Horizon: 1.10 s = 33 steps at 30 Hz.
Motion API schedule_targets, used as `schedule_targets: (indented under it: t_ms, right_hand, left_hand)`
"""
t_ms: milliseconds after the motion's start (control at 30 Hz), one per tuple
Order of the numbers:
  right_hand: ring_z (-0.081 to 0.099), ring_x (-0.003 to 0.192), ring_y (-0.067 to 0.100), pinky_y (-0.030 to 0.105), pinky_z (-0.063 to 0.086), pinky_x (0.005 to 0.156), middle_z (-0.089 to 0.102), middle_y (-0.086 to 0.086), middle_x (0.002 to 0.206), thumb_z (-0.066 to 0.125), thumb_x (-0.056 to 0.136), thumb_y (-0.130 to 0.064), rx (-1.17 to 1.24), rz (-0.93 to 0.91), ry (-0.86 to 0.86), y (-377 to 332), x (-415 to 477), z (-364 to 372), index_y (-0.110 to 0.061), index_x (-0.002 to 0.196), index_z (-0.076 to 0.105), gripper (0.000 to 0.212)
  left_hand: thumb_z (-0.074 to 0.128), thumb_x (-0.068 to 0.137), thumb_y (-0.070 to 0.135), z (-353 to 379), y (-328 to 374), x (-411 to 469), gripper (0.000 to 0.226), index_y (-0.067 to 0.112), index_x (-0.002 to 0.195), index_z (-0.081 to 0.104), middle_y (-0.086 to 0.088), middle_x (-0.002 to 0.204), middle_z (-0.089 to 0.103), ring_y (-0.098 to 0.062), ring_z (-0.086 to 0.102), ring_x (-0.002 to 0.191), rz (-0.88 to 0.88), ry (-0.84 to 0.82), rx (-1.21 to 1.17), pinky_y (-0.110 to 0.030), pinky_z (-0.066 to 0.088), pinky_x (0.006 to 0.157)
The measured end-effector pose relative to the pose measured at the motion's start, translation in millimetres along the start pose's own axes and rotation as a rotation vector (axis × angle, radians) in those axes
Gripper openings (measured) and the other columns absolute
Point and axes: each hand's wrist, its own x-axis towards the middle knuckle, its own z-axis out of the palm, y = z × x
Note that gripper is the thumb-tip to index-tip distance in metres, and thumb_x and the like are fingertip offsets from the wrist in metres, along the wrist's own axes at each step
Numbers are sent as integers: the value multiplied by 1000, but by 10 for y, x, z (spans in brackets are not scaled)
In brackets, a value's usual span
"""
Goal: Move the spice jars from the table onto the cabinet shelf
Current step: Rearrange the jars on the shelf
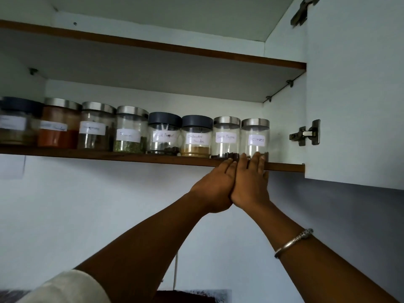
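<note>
Cabinet (153,92) is wide open, door (354,84) swung out at 3 o'clock, and the lower shelf (109,155) has eight spice jars (131,130) in one row along its front edge, running 9 o'clock to 3 o'clock. They all stand upright, lids up, labels facing out. From the 9 o'clock end: a blurry dark-lidded one, a red powder jar (59,125) that's mostly full, one with brownish stuff low down, and the next has green flakes at the bottom. Then a dark-lidded Black Pepper jar (164,133) with a few corns, the Coriander Powder jar (196,137) with a low tan layer, a steel-lidded Black Pepper jar (226,136) with a thin dark layer, and the Cloves jar (255,137), which looks nearly empty. Both arms reach up from 6 o'clock. The left hand (215,184) is flat, fingers straight, tips against the steel-lidded Black Pepper jar's base; the right hand (251,182) is likewise flat on the Cloves jar's base. Neither grips anything. The right wrist has a silver bangle (294,241).
</note>
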Motion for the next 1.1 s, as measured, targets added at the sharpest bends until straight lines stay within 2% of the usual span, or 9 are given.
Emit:
schedule_targets:
  t_ms: [133,233,500,667,733,833,967,1033,1100]
  right_hand:
    - [-14,143,32,43,3,118,-7,16,157,61,85,-24,85,-90,-68,-525,-141,92,-10,148,1,88]
    - [-13,143,35,44,6,118,-4,15,157,62,82,-24,124,-158,-91,-1027,-234,153,-12,148,4,88]
    - [-15,142,37,45,3,116,-3,16,157,55,86,-39,209,-366,-115,-2546,-505,230,-14,148,3,85]
    - [-9,143,37,46,3,116,4,12,157,50,89,-46,220,-505,-128,-3438,-623,290,-14,149,-1,85]
    - [-5,144,35,46,4,117,9,11,157,47,90,-47,220,-549,-133,-3752,-640,309,-13,149,4,80]
    - [10,143,34,43,15,115,17,13,155,46,92,-45,228,-568,-147,-4114,-622,305,-13,147,12,73]
    - [38,129,32,40,38,101,23,13,151,52,91,-29,279,-583,-132,-4478,-479,244,-13,145,21,64]
    - [40,127,32,38,39,100,28,15,148,57,88,-19,246,-601,-96,-4643,-349,198,-9,144,23,66]
    - [41,125,32,37,40,98,34,15,144,61,83,-11,198,-609,-66,-4776,-218,156,-6,141,29,67]
  left_hand:
    - [64,83,20,-295,-375,-369,85,8,148,11,-11,155,16,-24,20,142,-7,16,95,-33,25,115]
    - [61,83,17,-599,-719,-687,78,8,147,18,-10,150,26,-25,30,136,-24,27,188,-38,34,109]
    - [59,83,12,-1541,-1713,-1603,68,7,143,29,-12,142,36,-27,40,127,-132,30,368,-36,39,104]
    - [60,83,12,-2091,-2318,-2161,65,8,141,31,-11,140,38,-27,43,123,-183,31,401,-35,42,100]
    - [62,83,14,-2306,-2566,-2335,64,9,140,33,-11,137,41,-26,45,121,-213,42,393,-35,44,98]
    - [64,83,19,-2611,-2907,-2499,64,9,139,34,-12,136,42,-26,46,121,-253,66,410,-33,42,99]
    - [62,84,14,-2984,-3315,-2536,52,10,132,43,-13,132,47,-27,48,119,-345,105,323,-34,40,97]
    - [64,82,12,-3153,-3510,-2485,51,10,130,45,-13,129,49,-28,50,116,-354,119,312,-29,40,90]
    - [63,82,10,-3276,-3669,-2416,46,7,125,50,-15,125,51,-29,51,112,-357,123,351,-32,43,87]
